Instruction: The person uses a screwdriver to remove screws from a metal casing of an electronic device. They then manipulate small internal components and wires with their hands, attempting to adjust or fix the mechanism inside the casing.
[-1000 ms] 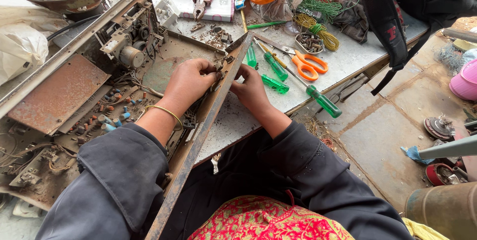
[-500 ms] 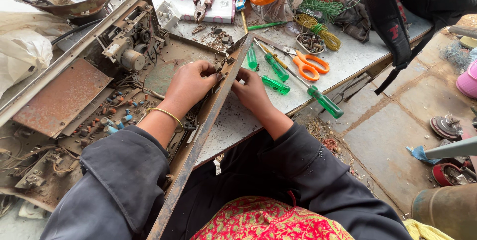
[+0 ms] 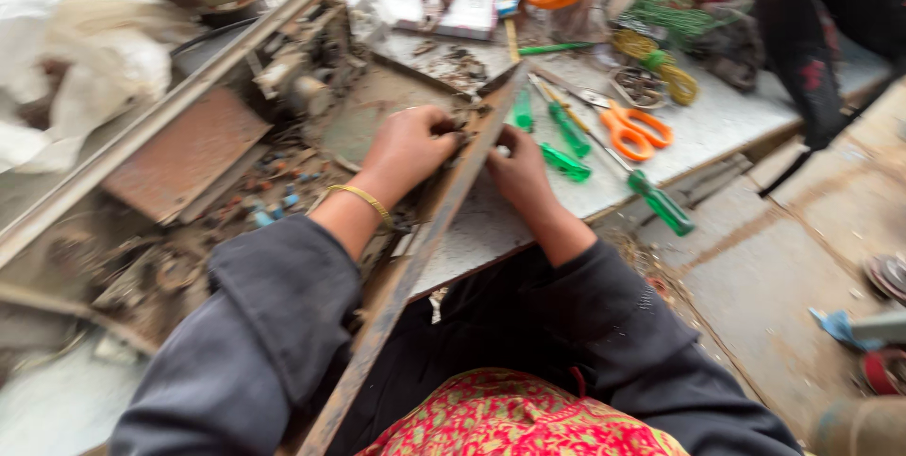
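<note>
Your left hand [image 3: 411, 144] and right hand [image 3: 517, 168] pinch narrow on the rusty frame [image 3: 444, 220], steadying it; green screwdrivers [image 3: 566, 161] lie at 3 o'clock.

The long metal frame rail [image 3: 444, 220] under the left hand [image 3: 411, 144] and right hand [image 3: 519, 168] is showing dull and rusty, with a rough, flaking face. The flat plate [image 3: 189, 149] inside the open chassis is looking matt and rust-brown, and the parts around it are lying grimy and dusty. On the left wrist a thin bangle [image 3: 363, 199] is gleaming like polished yellow metal. Along the far edge of the pale, scuffed counter [image 3: 717, 126], the scissors [image 3: 637, 130] are showing glossy orange plastic handles, and the screwdrivers [image 3: 566, 159] are showing smooth green plastic grips. The dark sleeves are looking like soft matt cloth.
</note>
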